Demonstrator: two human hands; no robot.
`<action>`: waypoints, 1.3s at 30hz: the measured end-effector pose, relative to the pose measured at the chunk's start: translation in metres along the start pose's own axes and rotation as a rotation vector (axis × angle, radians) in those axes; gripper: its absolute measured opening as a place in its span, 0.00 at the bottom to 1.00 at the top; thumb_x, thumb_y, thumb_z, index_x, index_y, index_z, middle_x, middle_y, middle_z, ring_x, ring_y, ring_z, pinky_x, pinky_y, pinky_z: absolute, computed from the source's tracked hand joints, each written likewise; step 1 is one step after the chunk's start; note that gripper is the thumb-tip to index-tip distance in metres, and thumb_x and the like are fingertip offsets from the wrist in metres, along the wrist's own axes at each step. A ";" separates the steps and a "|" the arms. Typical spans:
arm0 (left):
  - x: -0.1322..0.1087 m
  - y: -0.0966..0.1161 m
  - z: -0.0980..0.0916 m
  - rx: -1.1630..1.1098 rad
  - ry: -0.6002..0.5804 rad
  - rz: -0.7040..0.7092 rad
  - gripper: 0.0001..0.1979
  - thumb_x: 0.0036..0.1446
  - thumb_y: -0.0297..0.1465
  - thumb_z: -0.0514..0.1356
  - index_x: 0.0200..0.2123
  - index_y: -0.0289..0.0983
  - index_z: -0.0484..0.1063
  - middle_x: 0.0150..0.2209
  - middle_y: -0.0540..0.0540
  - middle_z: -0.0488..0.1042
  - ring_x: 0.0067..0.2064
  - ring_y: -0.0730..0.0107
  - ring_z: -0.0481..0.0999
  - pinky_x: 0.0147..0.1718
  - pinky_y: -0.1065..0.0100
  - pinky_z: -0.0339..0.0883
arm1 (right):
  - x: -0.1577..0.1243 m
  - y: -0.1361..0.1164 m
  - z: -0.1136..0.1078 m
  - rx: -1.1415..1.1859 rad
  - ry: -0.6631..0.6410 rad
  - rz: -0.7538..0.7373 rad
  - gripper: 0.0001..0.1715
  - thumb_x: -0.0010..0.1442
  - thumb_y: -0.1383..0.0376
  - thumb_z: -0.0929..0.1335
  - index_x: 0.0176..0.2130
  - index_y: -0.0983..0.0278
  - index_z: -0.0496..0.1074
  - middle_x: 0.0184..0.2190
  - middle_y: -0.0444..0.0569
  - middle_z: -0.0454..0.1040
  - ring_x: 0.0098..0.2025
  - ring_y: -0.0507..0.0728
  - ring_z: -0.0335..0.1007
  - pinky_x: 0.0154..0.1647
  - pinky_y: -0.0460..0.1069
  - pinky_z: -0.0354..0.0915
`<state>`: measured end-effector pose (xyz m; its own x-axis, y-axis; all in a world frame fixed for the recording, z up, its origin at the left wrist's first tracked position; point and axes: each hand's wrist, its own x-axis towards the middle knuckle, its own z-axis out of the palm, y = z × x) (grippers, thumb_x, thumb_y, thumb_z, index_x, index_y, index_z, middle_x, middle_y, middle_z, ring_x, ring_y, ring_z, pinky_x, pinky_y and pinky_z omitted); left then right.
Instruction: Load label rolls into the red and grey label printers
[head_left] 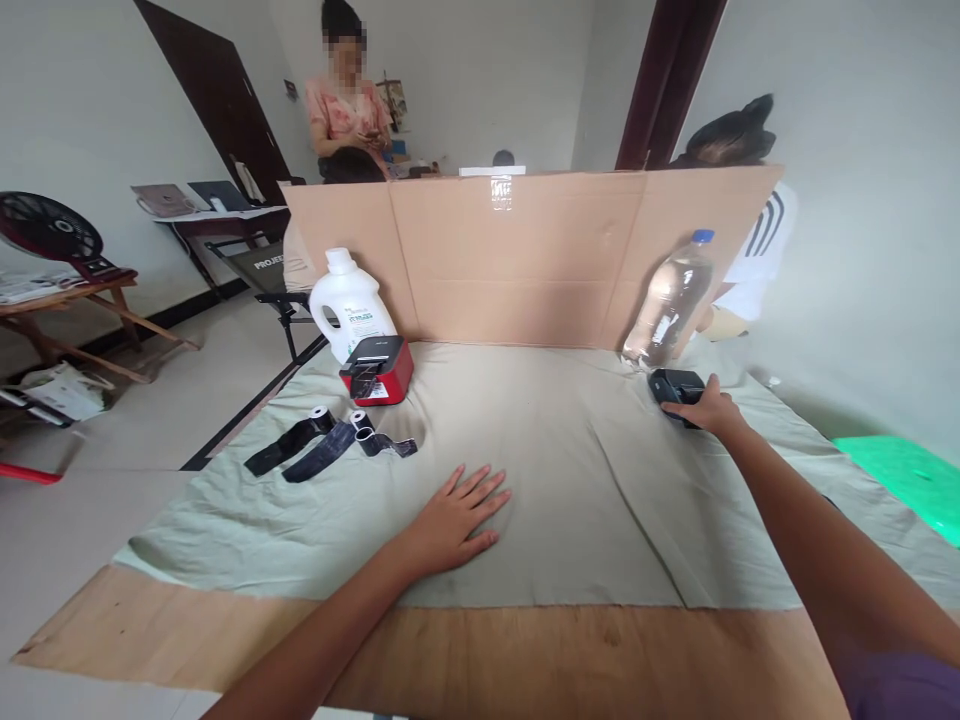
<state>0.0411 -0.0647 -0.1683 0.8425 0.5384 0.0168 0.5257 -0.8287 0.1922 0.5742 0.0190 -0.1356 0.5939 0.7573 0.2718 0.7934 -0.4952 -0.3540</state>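
My left hand point(459, 520) lies palm down on the pale green cloth point(525, 430), its fingers spread and nothing held. Over at the right, my right hand point(712, 408) grips a small black boxy device point(679, 385), thumb on the near side and the other fingers largely hidden. The device rests on or just above the cloth, close to the base of a clear bottle point(670, 305) with a blue cap. Left of centre stands a red and black boxy machine point(379, 370) that looks like a label printer. Several partly unrolled dark rolls point(322, 445) lie in front of it.
A white jug point(351, 300) stands behind the red machine. An upright cardboard panel point(517, 260) closes off the back of the table. Beyond it are a standing person point(349, 110) and another person point(757, 235) at right. A green plastic object point(904, 480) sits beside the table.
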 end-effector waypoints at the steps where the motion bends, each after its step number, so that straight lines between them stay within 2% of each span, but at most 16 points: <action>1: 0.000 0.000 0.000 -0.001 0.005 0.002 0.31 0.70 0.48 0.45 0.73 0.48 0.46 0.74 0.48 0.45 0.75 0.56 0.43 0.71 0.47 0.36 | -0.001 -0.003 0.000 -0.008 -0.046 0.005 0.65 0.45 0.45 0.76 0.66 0.83 0.57 0.48 0.84 0.69 0.47 0.75 0.70 0.37 0.59 0.58; 3: -0.001 -0.002 0.002 -0.006 0.020 0.006 0.31 0.70 0.48 0.45 0.72 0.48 0.46 0.74 0.48 0.46 0.75 0.57 0.43 0.71 0.48 0.35 | -0.009 -0.013 -0.001 -0.015 -0.145 0.062 0.66 0.47 0.46 0.76 0.69 0.79 0.51 0.51 0.84 0.66 0.51 0.76 0.68 0.40 0.60 0.58; 6: -0.001 -0.004 0.005 -0.023 0.059 0.015 0.31 0.70 0.48 0.46 0.72 0.48 0.49 0.74 0.48 0.47 0.75 0.58 0.44 0.71 0.48 0.35 | -0.039 -0.041 -0.005 -0.013 -0.099 0.061 0.65 0.50 0.45 0.74 0.71 0.76 0.48 0.53 0.81 0.66 0.55 0.77 0.66 0.44 0.60 0.59; 11: -0.002 -0.006 0.008 -0.061 0.078 0.018 0.31 0.70 0.49 0.45 0.72 0.48 0.49 0.74 0.48 0.47 0.75 0.58 0.44 0.71 0.47 0.35 | -0.126 -0.122 -0.004 0.060 0.004 -0.140 0.66 0.48 0.43 0.73 0.72 0.69 0.47 0.52 0.66 0.66 0.55 0.75 0.64 0.48 0.60 0.64; 15: -0.002 -0.006 0.007 -0.081 0.067 0.007 0.31 0.70 0.49 0.46 0.72 0.48 0.50 0.74 0.47 0.48 0.75 0.57 0.44 0.71 0.47 0.35 | -0.194 -0.191 0.012 0.182 0.080 -0.319 0.64 0.49 0.45 0.73 0.72 0.67 0.48 0.45 0.60 0.66 0.50 0.72 0.65 0.48 0.62 0.65; 19: -0.003 -0.005 0.005 -0.159 0.078 -0.009 0.30 0.69 0.47 0.49 0.70 0.48 0.54 0.73 0.46 0.52 0.74 0.56 0.47 0.71 0.46 0.36 | -0.233 -0.229 0.034 0.301 0.177 -0.419 0.59 0.50 0.47 0.73 0.71 0.63 0.51 0.40 0.55 0.65 0.44 0.68 0.66 0.46 0.62 0.66; 22: -0.005 -0.005 0.004 -0.196 0.080 -0.016 0.29 0.68 0.45 0.51 0.70 0.48 0.55 0.72 0.46 0.53 0.74 0.56 0.48 0.71 0.45 0.37 | -0.247 -0.237 0.047 0.313 0.209 -0.433 0.56 0.51 0.48 0.73 0.70 0.63 0.54 0.38 0.54 0.64 0.42 0.68 0.65 0.46 0.63 0.66; 25: -0.005 -0.005 0.002 -0.210 0.076 -0.023 0.30 0.68 0.45 0.51 0.70 0.48 0.54 0.73 0.46 0.52 0.74 0.56 0.48 0.71 0.43 0.38 | -0.255 -0.235 0.050 0.272 0.192 -0.419 0.57 0.51 0.48 0.73 0.70 0.65 0.53 0.39 0.56 0.65 0.43 0.69 0.65 0.45 0.64 0.66; 29: -0.005 -0.004 -0.001 -0.228 0.079 -0.029 0.30 0.67 0.44 0.53 0.70 0.47 0.56 0.73 0.45 0.51 0.74 0.56 0.49 0.70 0.43 0.38 | -0.265 -0.224 0.043 0.207 0.136 -0.416 0.58 0.53 0.46 0.72 0.71 0.65 0.49 0.40 0.58 0.67 0.42 0.70 0.66 0.41 0.63 0.67; 32: -0.006 -0.003 -0.005 -0.262 0.122 -0.044 0.26 0.66 0.41 0.56 0.66 0.46 0.64 0.70 0.45 0.59 0.71 0.56 0.56 0.70 0.45 0.42 | -0.270 -0.212 0.034 0.167 0.132 -0.480 0.59 0.56 0.46 0.70 0.73 0.65 0.44 0.41 0.60 0.68 0.42 0.71 0.67 0.40 0.63 0.67; 34: -0.005 -0.003 -0.008 -0.314 0.189 -0.058 0.21 0.66 0.39 0.56 0.60 0.46 0.70 0.64 0.46 0.69 0.67 0.58 0.64 0.68 0.50 0.50 | -0.270 -0.203 0.029 0.161 0.133 -0.552 0.58 0.58 0.47 0.69 0.73 0.65 0.41 0.42 0.60 0.68 0.43 0.71 0.67 0.41 0.64 0.67; 36: 0.000 -0.006 -0.012 -0.411 0.279 -0.106 0.17 0.66 0.38 0.55 0.54 0.44 0.76 0.55 0.45 0.78 0.58 0.61 0.74 0.61 0.57 0.62 | -0.268 -0.195 0.026 0.175 0.105 -0.658 0.55 0.61 0.50 0.67 0.73 0.64 0.39 0.42 0.59 0.68 0.44 0.71 0.67 0.43 0.63 0.67; 39: 0.021 -0.021 -0.018 -0.634 0.416 -0.273 0.14 0.65 0.37 0.55 0.46 0.42 0.79 0.42 0.46 0.82 0.44 0.64 0.79 0.46 0.64 0.71 | -0.262 -0.183 0.027 0.254 0.035 -0.822 0.50 0.63 0.55 0.66 0.73 0.62 0.39 0.42 0.57 0.69 0.44 0.68 0.67 0.45 0.62 0.68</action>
<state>0.0454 -0.0327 -0.1542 0.5153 0.8258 0.2290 0.4344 -0.4821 0.7608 0.2697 -0.0771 -0.1656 -0.1488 0.8182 0.5554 0.9219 0.3179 -0.2213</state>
